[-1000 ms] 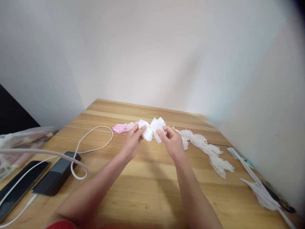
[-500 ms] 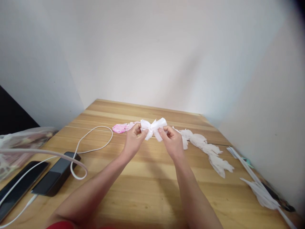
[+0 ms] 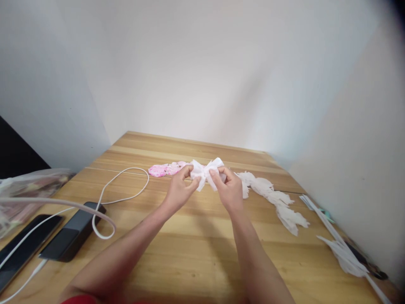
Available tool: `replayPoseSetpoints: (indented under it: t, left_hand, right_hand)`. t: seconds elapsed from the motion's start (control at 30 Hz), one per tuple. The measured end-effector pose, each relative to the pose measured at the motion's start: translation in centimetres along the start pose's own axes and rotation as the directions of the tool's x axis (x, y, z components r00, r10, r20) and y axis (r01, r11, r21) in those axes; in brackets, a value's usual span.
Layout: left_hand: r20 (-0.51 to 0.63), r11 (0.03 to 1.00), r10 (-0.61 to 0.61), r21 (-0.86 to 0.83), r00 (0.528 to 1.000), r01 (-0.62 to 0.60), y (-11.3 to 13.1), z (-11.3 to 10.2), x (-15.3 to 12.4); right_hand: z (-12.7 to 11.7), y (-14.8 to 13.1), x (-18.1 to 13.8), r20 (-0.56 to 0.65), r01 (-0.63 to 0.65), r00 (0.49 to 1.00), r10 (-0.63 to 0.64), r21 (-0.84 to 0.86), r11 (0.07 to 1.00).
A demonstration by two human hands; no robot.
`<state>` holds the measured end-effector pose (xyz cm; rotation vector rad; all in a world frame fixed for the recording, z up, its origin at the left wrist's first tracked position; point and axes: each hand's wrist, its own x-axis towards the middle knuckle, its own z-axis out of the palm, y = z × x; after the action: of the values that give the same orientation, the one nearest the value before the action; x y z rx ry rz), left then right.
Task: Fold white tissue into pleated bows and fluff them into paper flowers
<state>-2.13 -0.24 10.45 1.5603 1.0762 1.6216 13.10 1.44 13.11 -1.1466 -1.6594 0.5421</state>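
A white tissue-paper bow (image 3: 204, 172), gathered narrow at its middle, is held up above the table between my two hands. My left hand (image 3: 180, 185) has thumb and fingers at the bow's left side, with a gap showing between thumb and forefinger lower down. On the other side, my right hand (image 3: 229, 185) pinches the right wing, thumb in front and fingers behind. Behind my left hand lies a row of pink-and-white tissue pieces (image 3: 161, 169). White crumpled tissue pieces (image 3: 268, 192) trail off to the right of my right hand.
At left are a dark power bank (image 3: 71, 236), a white cable (image 3: 126, 169), a black phone (image 3: 28, 242) and a clear plastic bag (image 3: 28, 190). Along the right edge lie white sticks (image 3: 322, 217) and a white tissue bundle (image 3: 346, 255). A wall stands behind the wooden table (image 3: 190, 253).
The bow has shifted slightly right and down, and its left wing sits differently. My left hand has moved right with its thumb and forefinger further apart; my right hand has barely moved.
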Motion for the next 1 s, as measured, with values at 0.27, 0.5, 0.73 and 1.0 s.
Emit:
replayPoseSetpoints:
  t: [0.27,0.5,0.73,1.0]
  left_hand:
    - [0.016,0.988,-0.049,-0.147,0.999,0.051,0.3,-0.2,0.2]
    - [-0.01,1.0,-0.02,0.007,1.0,0.02,-0.8,0.0,0.2]
    - [-0.034,0.995,-0.053,-0.091,0.998,0.049,-1.0,0.1,0.2]
    - [-0.005,0.954,-0.123,-0.275,0.992,0.116,-0.3,0.0,0.2]
  right_hand:
    - [-0.1,-0.1,0.0,-0.025,0.011,1.0,-0.011,-0.004,1.0]
    - [0.2,0.0,-0.2,0.074,0.041,0.997,-0.037,-0.054,0.998]
    - [0.5,-0.1,-0.2,-0.066,0.045,0.997,-0.047,-0.042,0.998]
    - [0.1,0.0,-0.1,-0.101,-0.009,0.995,0.009,0.002,1.0]
